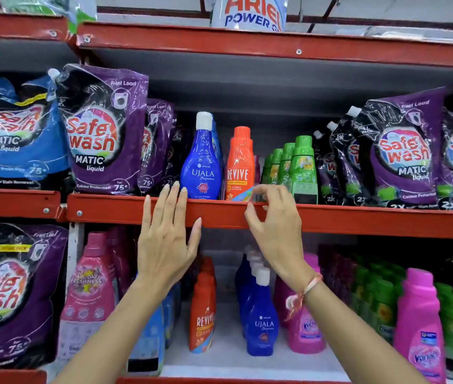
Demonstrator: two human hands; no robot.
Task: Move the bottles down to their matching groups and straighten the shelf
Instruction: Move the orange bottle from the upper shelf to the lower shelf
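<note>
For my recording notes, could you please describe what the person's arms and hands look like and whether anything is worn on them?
Both forearms are bare, with no sleeves in view and no gloves. The left hand shows longish, pale fingernails and no jewellery visible. The right hand has a thin band of red and white thread tied round its wrist, with loose ends hanging below. No watch or rings are visible.

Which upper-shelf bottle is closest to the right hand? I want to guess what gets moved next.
The orange Revive bottle: the right hand hovers at its base, fingers curled, while the blue Ujala bottle stands nearer the left hand.
</note>
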